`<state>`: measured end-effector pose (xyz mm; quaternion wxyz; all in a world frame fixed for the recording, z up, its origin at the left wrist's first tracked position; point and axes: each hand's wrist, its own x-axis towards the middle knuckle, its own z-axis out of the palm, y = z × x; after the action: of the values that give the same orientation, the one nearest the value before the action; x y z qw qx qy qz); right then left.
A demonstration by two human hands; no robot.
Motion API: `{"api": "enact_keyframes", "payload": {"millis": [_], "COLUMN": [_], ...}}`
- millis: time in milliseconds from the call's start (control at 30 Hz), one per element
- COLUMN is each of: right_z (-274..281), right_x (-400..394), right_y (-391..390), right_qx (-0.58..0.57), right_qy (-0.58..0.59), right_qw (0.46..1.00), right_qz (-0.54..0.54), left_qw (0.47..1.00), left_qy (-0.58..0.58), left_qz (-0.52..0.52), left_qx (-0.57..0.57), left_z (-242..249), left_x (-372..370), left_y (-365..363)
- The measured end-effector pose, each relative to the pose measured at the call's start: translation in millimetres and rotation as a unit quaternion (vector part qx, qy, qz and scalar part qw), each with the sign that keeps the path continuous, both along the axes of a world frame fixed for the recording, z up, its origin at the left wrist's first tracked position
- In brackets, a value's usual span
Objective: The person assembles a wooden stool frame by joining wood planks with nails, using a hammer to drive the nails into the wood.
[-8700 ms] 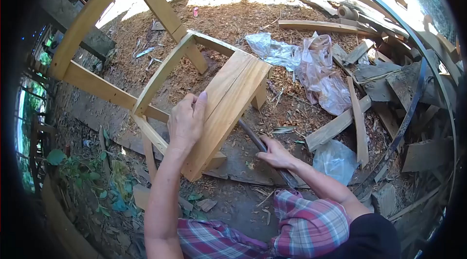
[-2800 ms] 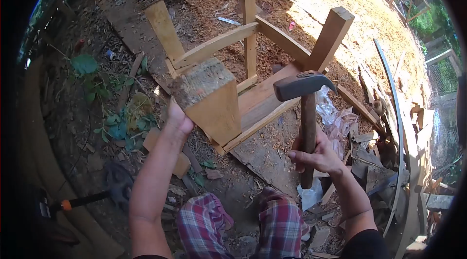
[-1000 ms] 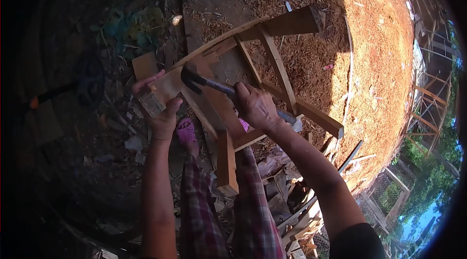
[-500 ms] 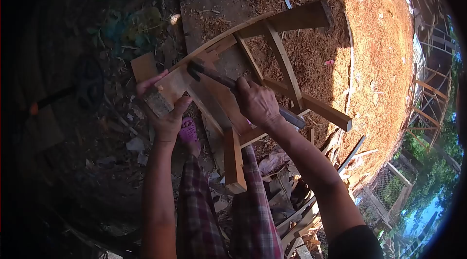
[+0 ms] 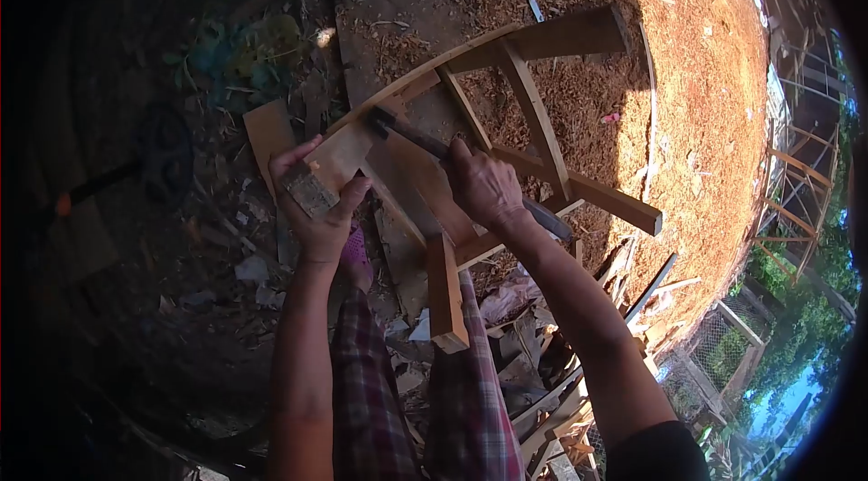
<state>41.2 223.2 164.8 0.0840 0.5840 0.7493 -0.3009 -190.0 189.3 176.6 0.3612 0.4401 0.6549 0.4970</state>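
A wooden chair-like frame (image 5: 448,300) lies tipped on its side in front of my legs, its legs and slats pointing several ways. My left hand (image 5: 318,226) grips the squared end of one of its legs (image 5: 310,192), thumb on the near side and fingers round the far side. My right hand (image 5: 488,181) is wrapped around the handle of a hammer (image 5: 418,141). The hammer's dark head is over the frame's inner panel, close to the long upper rail (image 5: 420,68). The far end of the handle sticks out past my right wrist.
A loose flat board (image 5: 268,133) lies left of the frame. Scrap wood and offcuts (image 5: 533,354) pile up beside my right leg. Wood shavings (image 5: 696,119) cover the ground to the right. A pink clog (image 5: 355,250) is on my foot. Leafy plants (image 5: 253,47) grow at upper left.
The frame has shifted slightly to the right. My left hand has moved with it, its fingers closing round the leg end. The hammer has moved a little to the right.
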Motion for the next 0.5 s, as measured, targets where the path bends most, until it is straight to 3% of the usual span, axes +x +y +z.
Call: {"api": "enact_keyframes", "payload": {"millis": [167, 267, 400, 500], "right_z": [7.7, -19.1, 9.6, 1.0], "right_x": [5.0, 2.8, 4.6, 4.2], "right_y": [-11.5, 1.0, -4.0, -0.7], "right_qx": [0.071, 0.029, 0.048, 0.061], "right_qy": [0.104, 0.006, 0.033, 0.082], "right_qw": [0.992, 0.999, 0.998, 0.994], "right_qz": [0.021, 0.022, 0.02, 0.026], "left_qw": [0.999, 0.999, 0.999, 0.999], "left_qy": [0.005, 0.016, -0.009, 0.048], "left_qz": [0.006, 0.004, 0.008, -0.001], "left_qx": [0.042, 0.03, 0.034, 0.022], "left_z": [-3.5, -9.3, -1.2, 5.0], "left_x": [-2.5, -4.8, -3.7, -4.7], "left_y": [-7.6, -12.2, -10.2, -8.4]}}
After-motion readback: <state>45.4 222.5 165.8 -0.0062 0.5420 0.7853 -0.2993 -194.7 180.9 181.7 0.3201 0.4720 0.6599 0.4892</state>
